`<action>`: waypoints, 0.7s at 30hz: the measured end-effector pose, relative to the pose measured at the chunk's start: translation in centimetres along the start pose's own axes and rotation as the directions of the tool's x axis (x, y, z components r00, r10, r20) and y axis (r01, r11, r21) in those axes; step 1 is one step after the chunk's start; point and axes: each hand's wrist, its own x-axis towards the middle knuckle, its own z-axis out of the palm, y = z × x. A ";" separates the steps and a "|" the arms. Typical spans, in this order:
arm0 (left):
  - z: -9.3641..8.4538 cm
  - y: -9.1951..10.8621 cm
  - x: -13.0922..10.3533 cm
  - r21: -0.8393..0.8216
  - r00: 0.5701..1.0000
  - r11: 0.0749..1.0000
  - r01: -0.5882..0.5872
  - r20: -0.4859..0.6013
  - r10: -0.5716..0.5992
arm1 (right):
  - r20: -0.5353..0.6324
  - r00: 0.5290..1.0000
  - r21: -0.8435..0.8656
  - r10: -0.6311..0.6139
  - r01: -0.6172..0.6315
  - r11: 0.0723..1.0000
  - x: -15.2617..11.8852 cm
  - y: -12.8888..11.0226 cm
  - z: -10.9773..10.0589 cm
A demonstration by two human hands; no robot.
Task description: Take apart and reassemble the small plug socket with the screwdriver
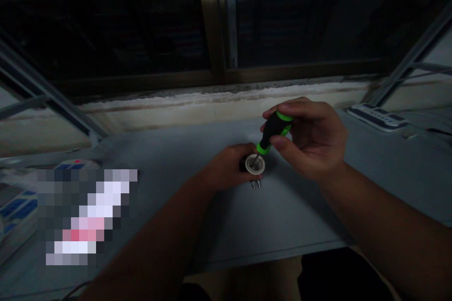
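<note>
A small round fitting (255,164) with a pale rim and a dark body is gripped by my left hand (229,167) above the middle of the table. Two metal prongs stick out of its near side. My right hand (310,138) is closed around the black and green handle of a screwdriver (274,130). The screwdriver slants down to the left, and its shaft goes into the fitting's round opening. The tip is too dark to make out inside.
The grey-blue table (275,225) has a white power strip (377,117) at the back right. More power strips (17,209) lie at the left, beside a blurred-out patch. Behind the table are a low wall, a dark window and slanted metal frames.
</note>
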 end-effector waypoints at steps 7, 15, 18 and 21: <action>0.1 -0.1 0.0 -0.006 1.000 1.000 0.012 0.002 -0.012 | -0.011 0.999 0.029 -0.037 0.037 0.999 0.1 0.4 0.1; 0.2 -0.1 -0.1 0.002 1.000 1.000 0.004 -0.002 -0.004 | 0.034 0.999 0.014 -0.006 0.006 1.000 -0.2 0.8 0.0; 0.1 0.0 0.0 0.015 1.000 1.000 0.001 0.008 -0.001 | 0.024 0.999 0.016 -0.047 0.046 0.999 0.0 0.9 -0.2; 0.1 0.0 0.0 0.021 1.000 1.000 0.006 0.002 -0.006 | -0.026 0.998 -0.021 -0.055 0.054 0.998 0.3 0.5 -0.2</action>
